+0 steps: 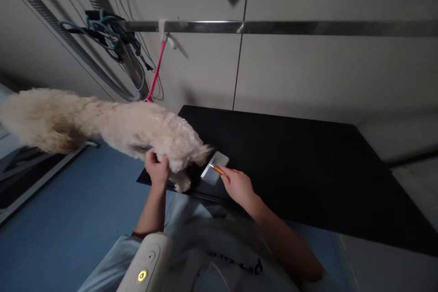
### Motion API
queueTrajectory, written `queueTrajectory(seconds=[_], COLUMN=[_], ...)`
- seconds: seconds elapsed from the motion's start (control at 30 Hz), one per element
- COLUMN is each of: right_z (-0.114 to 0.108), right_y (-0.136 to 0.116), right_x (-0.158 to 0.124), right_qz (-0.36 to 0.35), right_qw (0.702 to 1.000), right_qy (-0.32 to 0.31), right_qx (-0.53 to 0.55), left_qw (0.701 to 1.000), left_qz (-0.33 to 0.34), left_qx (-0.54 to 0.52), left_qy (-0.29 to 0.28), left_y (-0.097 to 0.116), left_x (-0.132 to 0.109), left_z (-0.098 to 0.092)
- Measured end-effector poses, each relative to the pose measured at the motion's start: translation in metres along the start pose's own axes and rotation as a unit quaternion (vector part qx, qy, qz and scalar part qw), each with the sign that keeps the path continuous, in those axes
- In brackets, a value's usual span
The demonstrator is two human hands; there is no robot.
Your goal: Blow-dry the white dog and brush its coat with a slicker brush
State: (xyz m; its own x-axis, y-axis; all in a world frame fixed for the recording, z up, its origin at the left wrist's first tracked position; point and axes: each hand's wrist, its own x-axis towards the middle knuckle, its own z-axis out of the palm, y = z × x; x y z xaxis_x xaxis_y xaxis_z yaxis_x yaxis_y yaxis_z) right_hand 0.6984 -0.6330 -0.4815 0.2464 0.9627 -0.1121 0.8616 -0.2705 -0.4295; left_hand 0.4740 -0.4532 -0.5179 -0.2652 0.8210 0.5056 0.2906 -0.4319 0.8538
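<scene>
A cream, curly-coated dog (137, 123) stands with its hind end on the black grooming table (290, 164) and its front part stretching off to the left. My left hand (157, 166) is closed at the front of the near hind leg, thumb outside, other fingers partly hidden in the fur. In my right hand (239, 185) is the orange handle of a slicker brush (215, 169). The brush's wide pale head sits just right of the dog's rump, close to the tail, which is blurred. Whether its pins touch the fur I cannot tell.
A pink grooming leash (157, 70) hangs from the metal wall rail (290, 27) behind the dog. Blue cords (106, 32) and grey ribbed hoses (54, 27) are at the upper left. A white device with a lit button (147, 264) is close below me.
</scene>
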Motion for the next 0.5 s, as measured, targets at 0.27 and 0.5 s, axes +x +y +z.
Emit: queueTrajectory(seconds=[0.27,0.5], right_z=[-0.016,-0.021], right_y=[-0.002,-0.011], right_x=[0.018,0.017], right_qz=[0.026,-0.044], right_qw=[0.997,0.997], right_qy=[-0.029,-0.029], right_qx=[-0.059,-0.057], left_qw=[0.962,0.929], left_qz=[-0.148,-0.233], left_qx=[-0.199,-0.266], left_qy=[-0.117,-0.107], left_y=[0.031,0.008], left_x=[-0.104,-0.113], left_z=[-0.008,0.018])
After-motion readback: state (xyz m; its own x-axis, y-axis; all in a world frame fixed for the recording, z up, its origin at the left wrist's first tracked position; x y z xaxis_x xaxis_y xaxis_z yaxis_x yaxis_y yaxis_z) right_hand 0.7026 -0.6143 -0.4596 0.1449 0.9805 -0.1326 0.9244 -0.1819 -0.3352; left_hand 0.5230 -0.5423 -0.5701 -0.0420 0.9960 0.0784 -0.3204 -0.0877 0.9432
